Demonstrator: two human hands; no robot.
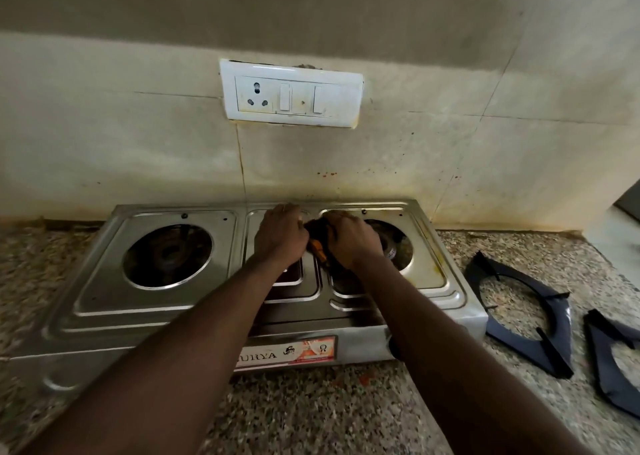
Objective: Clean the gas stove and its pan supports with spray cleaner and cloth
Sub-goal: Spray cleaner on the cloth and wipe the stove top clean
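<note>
A two-burner steel gas stove [104,302] stands on the granite counter against the wall. Both burners are bare: the left burner [168,252] and the right burner [394,243], the right one half hidden by my hand. Both hands meet over the middle of the stove top. My right hand [349,238] grips a dark cloth with an orange patch [317,243]. My left hand [280,234] has its fingers curled against the cloth's left edge. Two dark pan supports lie on the counter to the stove's right, one [530,316] near it and one [613,361] at the frame edge.
A white switch and socket plate [291,94] is fixed to the stained wall tiles above the stove. Speckled granite counter [311,409] runs in front of and beside the stove. A dark object [628,200] shows at the far right edge.
</note>
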